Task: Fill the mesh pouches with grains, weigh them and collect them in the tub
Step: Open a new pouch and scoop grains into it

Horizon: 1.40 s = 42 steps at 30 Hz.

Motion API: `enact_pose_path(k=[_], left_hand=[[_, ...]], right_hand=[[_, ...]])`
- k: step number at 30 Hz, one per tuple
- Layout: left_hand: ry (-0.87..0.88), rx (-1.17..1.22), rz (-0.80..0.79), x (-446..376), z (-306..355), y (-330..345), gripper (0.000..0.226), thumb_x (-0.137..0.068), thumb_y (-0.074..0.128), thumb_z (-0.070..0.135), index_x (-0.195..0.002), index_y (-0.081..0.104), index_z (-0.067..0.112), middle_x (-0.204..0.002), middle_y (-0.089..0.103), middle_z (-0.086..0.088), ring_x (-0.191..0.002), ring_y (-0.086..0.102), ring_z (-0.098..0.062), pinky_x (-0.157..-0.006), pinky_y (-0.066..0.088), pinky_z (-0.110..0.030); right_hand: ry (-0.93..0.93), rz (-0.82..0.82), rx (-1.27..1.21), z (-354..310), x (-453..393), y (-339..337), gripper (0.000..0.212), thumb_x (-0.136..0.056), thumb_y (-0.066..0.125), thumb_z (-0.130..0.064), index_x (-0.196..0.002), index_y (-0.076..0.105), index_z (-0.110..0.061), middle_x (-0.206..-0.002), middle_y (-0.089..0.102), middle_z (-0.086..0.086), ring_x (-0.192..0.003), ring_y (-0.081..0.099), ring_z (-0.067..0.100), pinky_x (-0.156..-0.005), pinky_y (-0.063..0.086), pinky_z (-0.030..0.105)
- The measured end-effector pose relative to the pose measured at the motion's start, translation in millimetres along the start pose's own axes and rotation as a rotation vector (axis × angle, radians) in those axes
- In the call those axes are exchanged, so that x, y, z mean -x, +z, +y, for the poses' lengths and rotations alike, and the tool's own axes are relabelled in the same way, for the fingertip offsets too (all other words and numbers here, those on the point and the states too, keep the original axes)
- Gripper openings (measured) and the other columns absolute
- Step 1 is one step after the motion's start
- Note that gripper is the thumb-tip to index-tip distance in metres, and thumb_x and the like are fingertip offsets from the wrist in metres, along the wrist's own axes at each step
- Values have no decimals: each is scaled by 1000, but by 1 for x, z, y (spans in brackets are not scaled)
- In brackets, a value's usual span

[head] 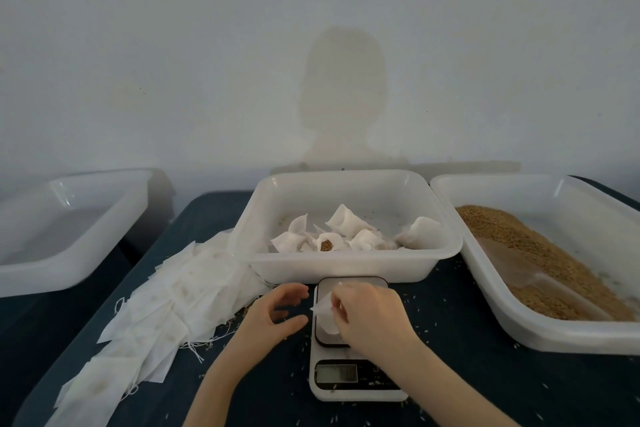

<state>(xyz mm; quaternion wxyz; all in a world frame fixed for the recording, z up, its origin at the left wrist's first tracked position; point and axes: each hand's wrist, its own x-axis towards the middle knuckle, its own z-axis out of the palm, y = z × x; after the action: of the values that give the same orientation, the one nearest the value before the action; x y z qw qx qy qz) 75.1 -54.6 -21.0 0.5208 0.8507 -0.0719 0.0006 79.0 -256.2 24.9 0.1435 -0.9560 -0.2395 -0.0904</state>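
Observation:
A white mesh pouch [325,317] stands on the platform of a small white kitchen scale [346,381]. My right hand [370,317] pinches the pouch's top over the platform. My left hand [273,314] hovers just left of the scale, fingers loosely curved toward the pouch, holding nothing. Behind the scale, the middle white tub [353,265] holds several filled pouches [349,232]. On the right, a white tub [554,329] contains brown grains [540,260]. A long heap of empty pouches [156,308] lies on the left of the dark table.
Another white tub [52,253] with nothing visible inside sits at the far left, beyond the table's edge. Loose grains [450,305] are scattered on the dark blue tabletop around the scale. A pale wall stands close behind the tubs.

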Motion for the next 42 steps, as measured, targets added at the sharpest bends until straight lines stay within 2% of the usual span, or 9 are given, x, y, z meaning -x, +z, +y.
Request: enact_pose_path(k=[4,10,16,20,25,29,32,38,42], left_hand=[[23,58,41,4,12,5,51,-81,74,22,-122,49,40,-118,61,20,-114,52,5,-100,45,-26],[80,-79,184,-3,56,61,111,-48,78,55,-140,18,44,-129,30,40,-118,33,20,-96,32,-11],[20,-182,307,-35,73,95,74,-72,73,38,-131,32,24,-87,50,25,-82,53,16,-60,41,-1],[35,-166,278,-49,70,101,25,-76,63,32,-96,49,34,-72,55,16,-72,54,10,-59,38,-1],[149,-204,215,-54,81,104,40,-83,66,27,-108,40,44,-80,49,25,-76,54,7,-62,40,-2],[190,-184,174,-53,90,107,46,-81,68,20,-112,41,42,-79,52,21,-75,55,10,-63,37,3],[219,-185,154,-53,92,114,38,-81,68,16,-115,53,25,-73,55,18,-76,52,23,-61,38,3],[173,-183,138,-54,89,128,47,-79,72,16,-100,43,47,-73,59,30,-84,41,33,-66,31,9],[155,-179,149,-58,83,125,47,-79,72,20,-100,40,48,-78,57,28,-86,44,30,-63,34,8]], right_hand=[[122,52,-126,11,-11,-13,16,-96,48,-33,-94,61,-25,-87,65,-8,-77,61,9,-74,54,27],[183,127,-490,22,-23,-49,10,-85,67,-29,-76,63,-32,-70,65,-15,-57,58,-3,-61,48,13],[172,139,-699,26,-14,-71,12,-82,70,-26,-71,66,-30,-59,65,-18,-46,57,-3,-49,44,10],[186,157,-632,53,-6,-94,16,-85,68,-26,-72,64,-33,-61,65,-18,-50,55,-5,-50,43,10],[453,389,-285,154,16,-133,10,-87,62,-31,-77,64,-33,-69,65,-16,-62,57,-1,-53,41,19],[678,-169,145,241,43,-127,20,-89,60,-38,-98,64,-21,-103,67,-2,-93,60,17,-85,51,33],[684,-395,242,265,57,-113,40,-88,57,-52,-102,66,-15,-100,68,-2,-90,63,15,-82,51,29],[623,-368,185,280,56,-104,30,-85,64,-45,-92,68,-16,-88,67,-4,-79,61,13,-77,50,28],[606,-208,514,294,49,-118,24,-91,55,-45,-93,70,-28,-90,66,-10,-86,63,10,-84,48,27]])
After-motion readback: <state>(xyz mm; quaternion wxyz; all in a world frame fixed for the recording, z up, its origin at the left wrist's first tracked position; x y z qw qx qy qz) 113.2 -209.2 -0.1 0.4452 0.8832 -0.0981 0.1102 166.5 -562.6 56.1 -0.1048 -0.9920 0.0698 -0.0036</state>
